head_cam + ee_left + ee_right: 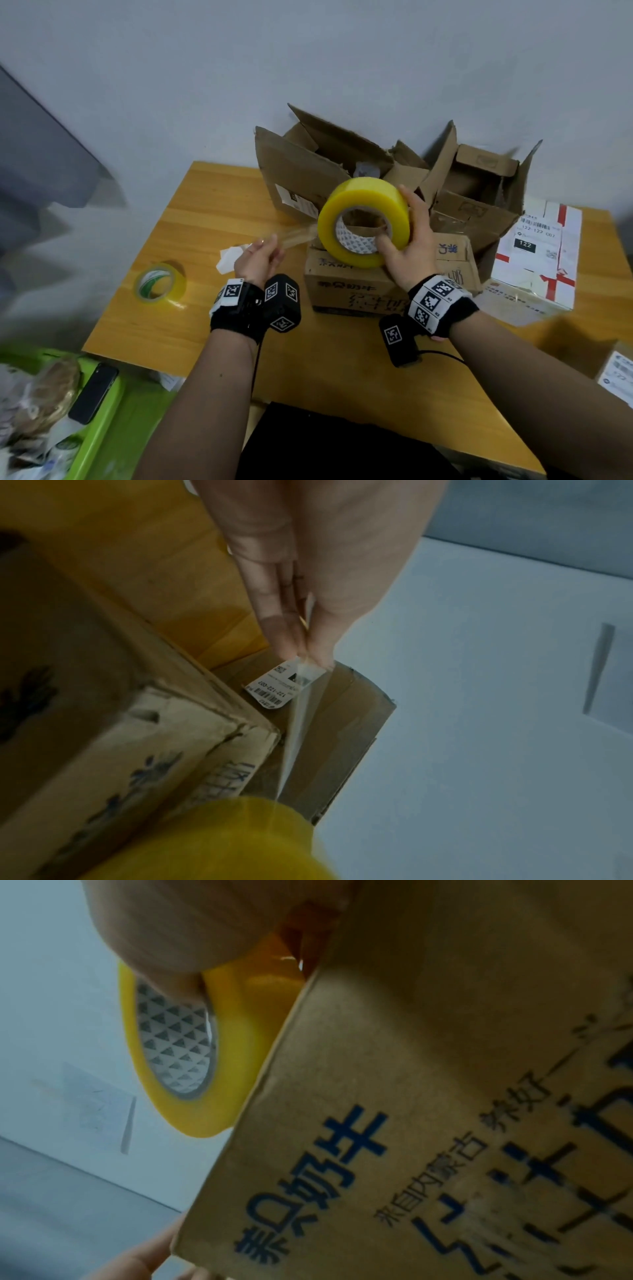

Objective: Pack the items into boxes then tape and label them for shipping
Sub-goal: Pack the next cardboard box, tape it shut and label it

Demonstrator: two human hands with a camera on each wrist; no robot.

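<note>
The right hand [407,246] is gripping the tape roll [363,222] over the closed box [387,274] at mid-table while the left hand [260,257] is pinching the tape end [294,237] leftward, which looks liable to twist and stick to itself if tension slackens.

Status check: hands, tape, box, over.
Right hand grips yellow tape roll. Left hand pinches pulled-out tape strip. Closed printed carton under roll, strip not yet stuck down. Open boxes crowd behind.
</note>
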